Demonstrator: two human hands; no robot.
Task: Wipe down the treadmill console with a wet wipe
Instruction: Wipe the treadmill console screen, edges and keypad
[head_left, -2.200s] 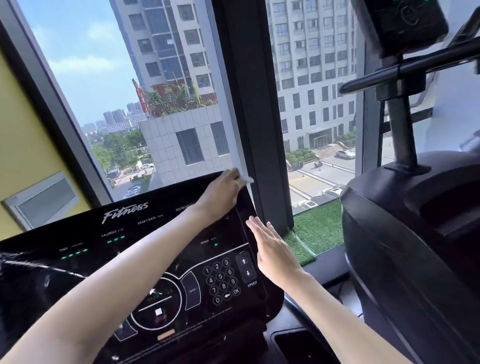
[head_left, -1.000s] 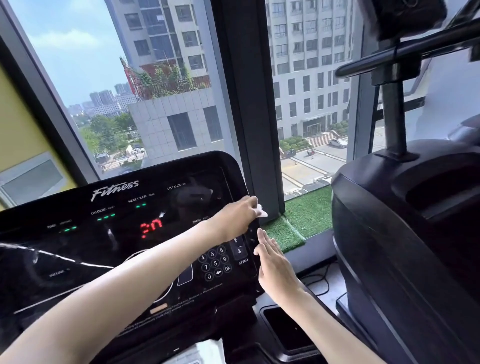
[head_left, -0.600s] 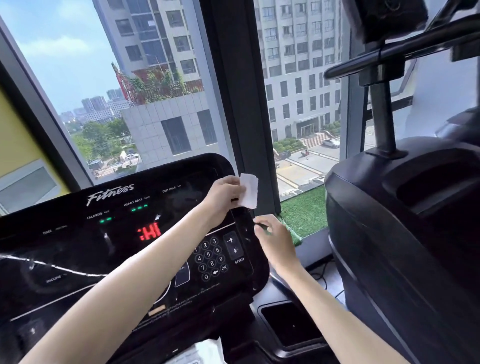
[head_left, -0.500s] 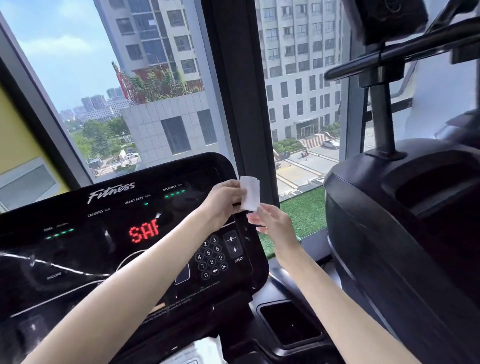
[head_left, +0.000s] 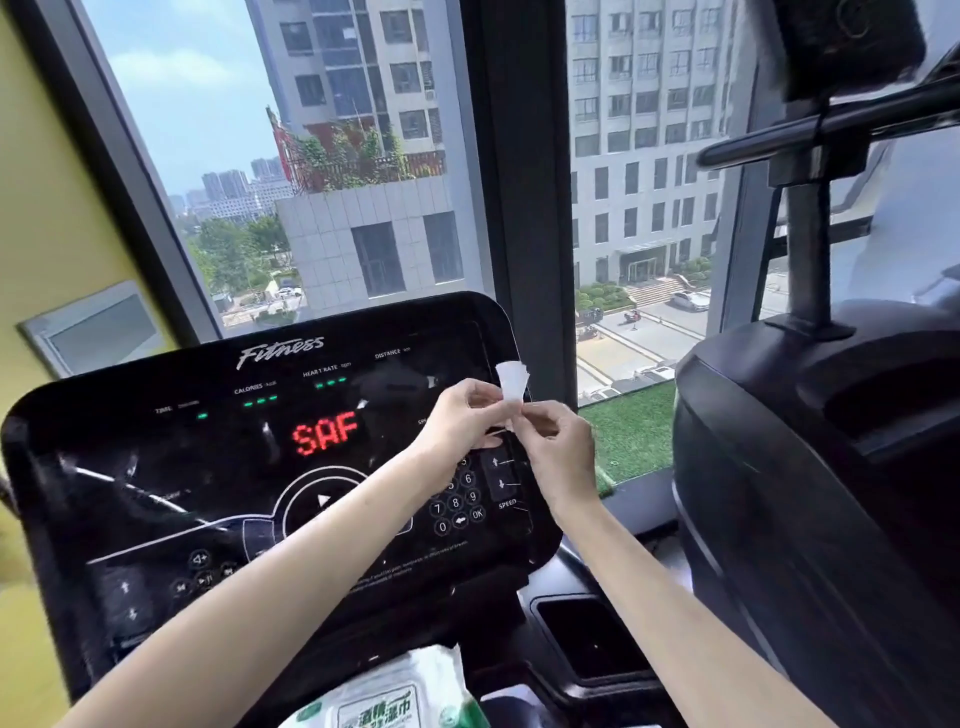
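The left hand (head_left: 462, 415) and right hand (head_left: 558, 447) pinch the wet wipe (head_left: 511, 382) over the console (head_left: 208, 467) at three o'clock. Refold fresh-side out (my guess).

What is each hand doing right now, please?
Left hand: closed, pinching the wet wipe.
Right hand: closed, pinching the same wet wipe.

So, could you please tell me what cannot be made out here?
Head view:
Wet wipe: lower part hidden by the left hand and right hand pinching it.
Keypad: upper digits behind the left hand.
Wipes packet: cut off by the bottom edge.
Print below the keypad: too small to read.
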